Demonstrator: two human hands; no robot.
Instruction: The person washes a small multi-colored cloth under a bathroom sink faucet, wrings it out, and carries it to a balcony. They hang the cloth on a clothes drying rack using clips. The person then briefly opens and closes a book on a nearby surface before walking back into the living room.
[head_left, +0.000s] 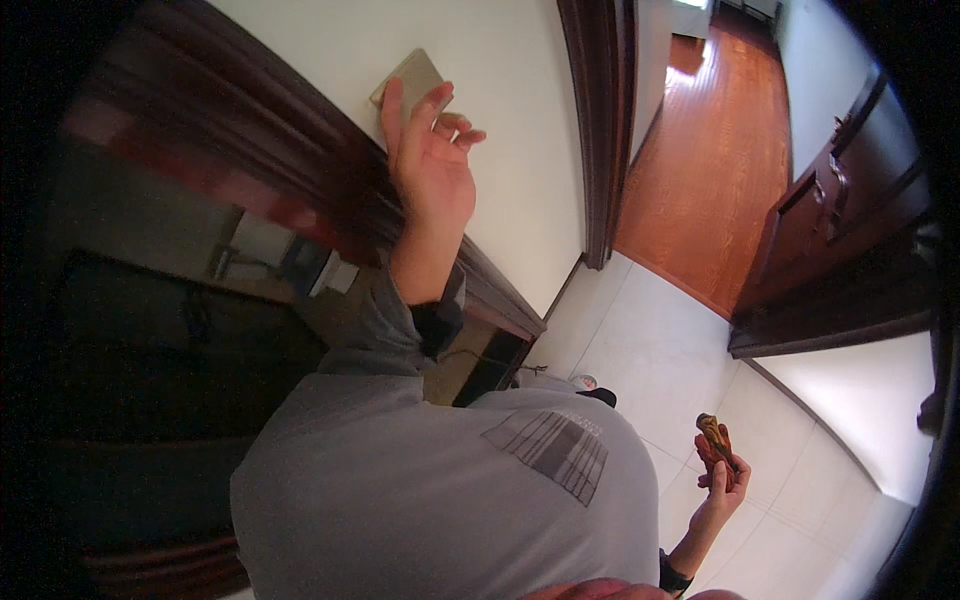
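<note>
My left hand is raised at the wall, its fingers apart and the index finger at a beige light switch plate. Part of the plate is hidden behind the fingers. Low on the right, my right hand grips a knobbly brown and yellow object between thumb and fingers. What that object is cannot be made out. It is held above the pale tiled floor, away from my body.
Dark wooden door trim edges a dim room on the left. Ahead, an orange-brown wooden floor begins past a doorway. A dark door with a metal handle stands at the right. White floor tiles lie before me.
</note>
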